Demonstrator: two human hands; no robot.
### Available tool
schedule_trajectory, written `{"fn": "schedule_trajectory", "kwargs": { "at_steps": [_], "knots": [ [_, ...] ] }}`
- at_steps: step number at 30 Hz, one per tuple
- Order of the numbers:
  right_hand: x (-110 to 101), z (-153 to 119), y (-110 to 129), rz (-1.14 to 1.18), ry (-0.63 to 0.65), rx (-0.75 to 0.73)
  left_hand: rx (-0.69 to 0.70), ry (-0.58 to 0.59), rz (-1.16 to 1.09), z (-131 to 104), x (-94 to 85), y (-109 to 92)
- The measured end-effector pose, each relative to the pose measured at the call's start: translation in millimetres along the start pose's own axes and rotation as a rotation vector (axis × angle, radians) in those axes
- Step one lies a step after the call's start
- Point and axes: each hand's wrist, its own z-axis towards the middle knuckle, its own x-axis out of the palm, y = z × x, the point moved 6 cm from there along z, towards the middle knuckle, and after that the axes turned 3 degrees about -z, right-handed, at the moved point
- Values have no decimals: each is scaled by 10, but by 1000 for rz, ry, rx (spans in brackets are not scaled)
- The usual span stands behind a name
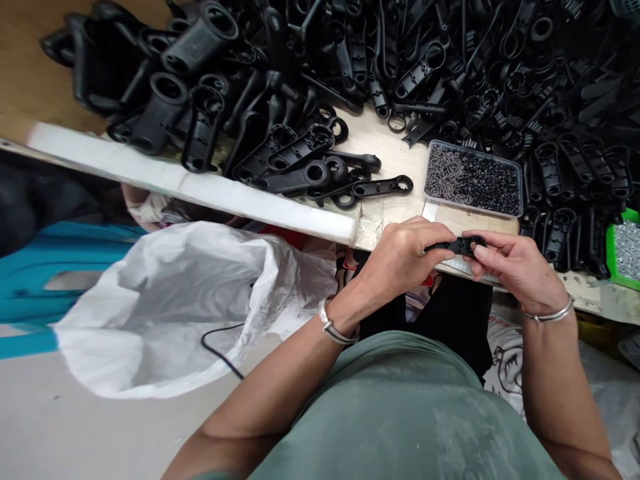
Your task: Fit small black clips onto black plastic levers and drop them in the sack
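Note:
Between my two hands is a black plastic part (461, 245), a flat arm with a ring at its right end. My left hand (410, 253) pinches the narrow end between thumb and fingers. At the ring end, my right hand (515, 263) closes its thumb and fingers on the part; whether a smaller piece is under the fingertips I cannot make out. Just beyond the hands stands a clear plastic box (473, 208) filled with tiny black and greyish pieces. A similar ring-ended black part (383, 187) lies on the table to the left of the box.
Heaps of black plastic parts (295, 87) cover the back of the table (367, 130). A white strip (200, 183) runs along its left front edge. Below it gapes a white sack (165, 320) with a dark cord. A green tray (625, 247) of small shiny pieces sits far right.

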Motion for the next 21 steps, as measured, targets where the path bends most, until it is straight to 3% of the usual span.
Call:
{"fn": "schedule_trajectory", "kwargs": {
  "at_steps": [5,11,15,18,21],
  "knots": [
    [-40,14,-35,-70,69,-24,-8,14,-48,8,7,17],
    [-9,40,-75,-45,46,-2,-40,51,-36,21,37,80],
    [-30,16,-64,-116,-9,48,1,59,36,47,46,158],
    [-157,31,18,-223,-71,2,29,97,105,70,62,228],
    [-345,127,227,-546,-241,-128,70,142,122,93,72,253]
  ]
}}
